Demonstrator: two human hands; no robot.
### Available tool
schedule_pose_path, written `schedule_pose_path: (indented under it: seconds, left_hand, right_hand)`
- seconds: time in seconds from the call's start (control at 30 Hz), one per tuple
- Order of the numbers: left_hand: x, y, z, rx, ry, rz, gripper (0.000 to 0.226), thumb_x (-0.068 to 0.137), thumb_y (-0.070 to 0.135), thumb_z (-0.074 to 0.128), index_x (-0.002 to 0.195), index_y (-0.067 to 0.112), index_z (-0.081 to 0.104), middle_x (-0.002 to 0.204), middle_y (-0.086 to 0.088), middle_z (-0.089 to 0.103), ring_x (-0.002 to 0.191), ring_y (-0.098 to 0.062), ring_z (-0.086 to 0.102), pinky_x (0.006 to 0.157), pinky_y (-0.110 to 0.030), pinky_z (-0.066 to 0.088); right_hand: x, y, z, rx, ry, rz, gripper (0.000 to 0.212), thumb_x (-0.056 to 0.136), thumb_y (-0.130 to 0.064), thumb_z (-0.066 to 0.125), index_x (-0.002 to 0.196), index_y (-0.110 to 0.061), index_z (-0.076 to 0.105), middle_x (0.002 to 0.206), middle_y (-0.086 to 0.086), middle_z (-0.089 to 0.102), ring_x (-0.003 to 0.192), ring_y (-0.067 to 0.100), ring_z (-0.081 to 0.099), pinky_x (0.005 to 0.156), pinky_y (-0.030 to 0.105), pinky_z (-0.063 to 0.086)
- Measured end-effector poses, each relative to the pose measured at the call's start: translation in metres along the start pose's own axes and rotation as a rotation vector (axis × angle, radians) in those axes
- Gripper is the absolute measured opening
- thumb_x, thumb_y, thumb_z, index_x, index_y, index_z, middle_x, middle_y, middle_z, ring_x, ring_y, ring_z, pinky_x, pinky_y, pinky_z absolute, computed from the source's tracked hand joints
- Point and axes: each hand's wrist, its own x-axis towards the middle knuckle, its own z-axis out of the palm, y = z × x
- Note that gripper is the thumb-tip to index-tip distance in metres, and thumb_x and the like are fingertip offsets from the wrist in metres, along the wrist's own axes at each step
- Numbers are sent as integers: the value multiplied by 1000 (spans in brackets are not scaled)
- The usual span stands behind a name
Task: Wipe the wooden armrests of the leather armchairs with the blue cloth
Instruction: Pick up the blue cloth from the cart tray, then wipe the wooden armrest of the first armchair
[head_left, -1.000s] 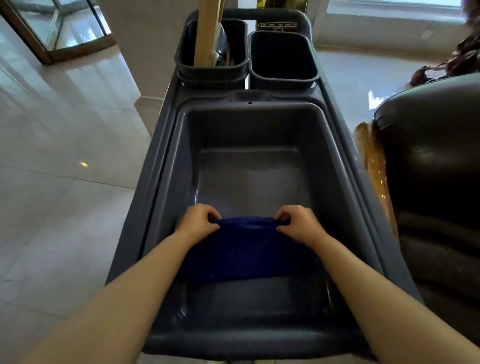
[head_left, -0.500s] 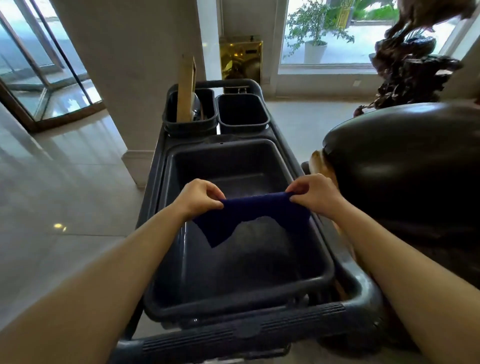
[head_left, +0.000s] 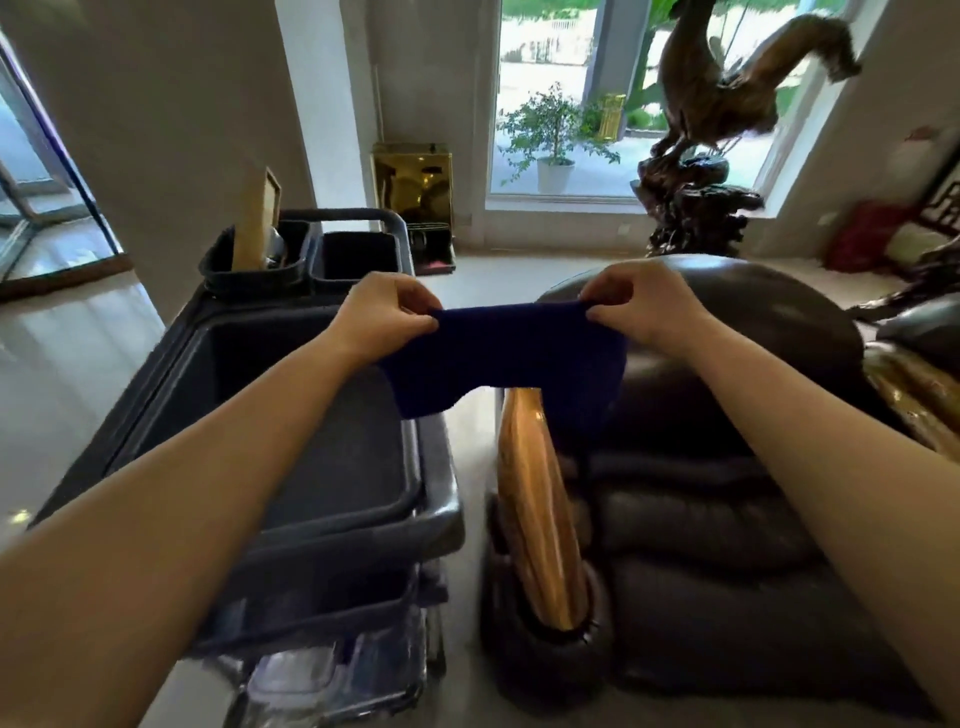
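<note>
While both arms are reaching forward, the left hand (head_left: 383, 312) is pinching one upper corner of the blue cloth (head_left: 511, 358) and the right hand (head_left: 640, 305) is pinching the other, so the cloth is hanging stretched between them in the air. The fingers (head_left: 415, 304) of each hand are curling tightly around the fabric, with the thumbs pressing from the near side. The lower edge of the cloth is sagging unevenly, drooping lower at the left and right ends than in the middle.

The cloth is hovering above the gap between the grey cleaning cart (head_left: 322, 431) and the dark leather armchair (head_left: 717, 467), its left part lying over the right edge of the cart's big tub and its right part over the chair's back. The polished wooden armrest (head_left: 537, 514) is running along the near left edge of the armchair, just beside the cart and directly below the cloth; the cloth is apart from it, not touching. A second armrest (head_left: 914, 395) is showing at the far right edge of the chair.

At the far end of the cart two small bins (head_left: 358, 254) are sitting side by side, and a pale wooden handle (head_left: 255, 223) is standing upright in the left one. Beyond the chair a dark carved sculpture (head_left: 711, 145) is standing before a bright window, with a potted plant (head_left: 553, 140) outside.
</note>
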Motion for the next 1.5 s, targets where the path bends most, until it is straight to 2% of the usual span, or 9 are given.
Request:
schedule_pose_path:
  seconds: [0.17, 0.33, 0.5, 0.63, 0.87, 1.07, 1.2, 1.33, 1.5]
  left_hand:
    - [-15, 42, 112, 12, 105, -22, 16, 72, 2, 65, 81, 13, 70, 73, 3, 65, 63, -5, 57, 60, -6, 38]
    - [-41, 33, 210, 14, -5, -90, 17, 73, 2, 63, 83, 13, 70, 75, 4, 64, 68, -7, 59, 63, -9, 41]
    - [-75, -23, 304, -18, -151, -266, 17, 76, 2, 63, 85, 15, 69, 78, 5, 65, 73, -5, 60, 64, -8, 42]
    - [-92, -81, 361, -28, -257, -394, 18, 77, 3, 64, 83, 19, 68, 81, 3, 67, 79, -9, 62, 71, -22, 49]
    - [-81, -175, 424, 12, -330, -469, 17, 78, 7, 66, 81, 23, 67, 76, 10, 63, 73, 1, 58, 60, -11, 41]
    - [-60, -233, 460, 5, -259, -505, 15, 79, 4, 63, 87, 16, 68, 85, 0, 68, 81, -10, 62, 68, -19, 45]
    - [-50, -251, 479, 93, -43, -398, 25, 84, 4, 55, 107, 13, 62, 109, -7, 65, 106, -21, 59, 86, -23, 43]
    - [-74, -244, 515, 288, 132, -199, 55, 93, 24, 34, 144, 20, 13, 155, 1, 7, 143, -14, 2, 115, -39, 5]
    - [-98, -258, 567, 403, -61, -124, 58, 91, 33, 21, 143, 20, -2, 153, 2, -3, 142, -15, -4, 115, -52, 6]
  right_hand:
    - [-50, 86, -34, -23, -15, 59, 18, 75, -9, 67, 88, -21, 71, 78, -9, 64, 70, -3, 55, 67, 12, 38]
    - [-109, 175, 0, 36, -79, 207, 19, 74, -10, 67, 82, -27, 69, 69, -19, 59, 65, -9, 52, 56, 2, 36]
    - [-166, 255, 79, 120, -155, 364, 20, 76, -8, 66, 82, -27, 67, 77, -10, 65, 77, 6, 61, 69, 23, 47]
    - [-193, 304, 145, 176, -256, 462, 25, 78, -11, 67, 81, -34, 61, 78, -17, 62, 78, 0, 58, 62, 18, 42]
    - [-184, 373, 248, 227, -353, 534, 31, 79, -12, 66, 78, -42, 56, 81, -18, 61, 81, -1, 56, 62, 19, 40]
    - [-151, 413, 312, 218, -327, 516, 28, 82, -13, 63, 85, -39, 56, 85, -17, 58, 86, 4, 56, 62, 18, 42]
    - [-133, 418, 341, 178, -153, 473, 26, 83, -16, 60, 106, -28, 57, 106, -6, 60, 100, 11, 56, 81, 29, 48]
    - [-167, 402, 376, -26, 109, 351, 49, 91, -30, 46, 138, -26, 31, 147, 2, 36, 137, 14, 25, 109, 36, 25]
    - [-198, 409, 419, -98, -13, 194, 57, 95, -40, 23, 144, -31, -4, 154, -3, -6, 142, 11, -10, 116, 38, -1]
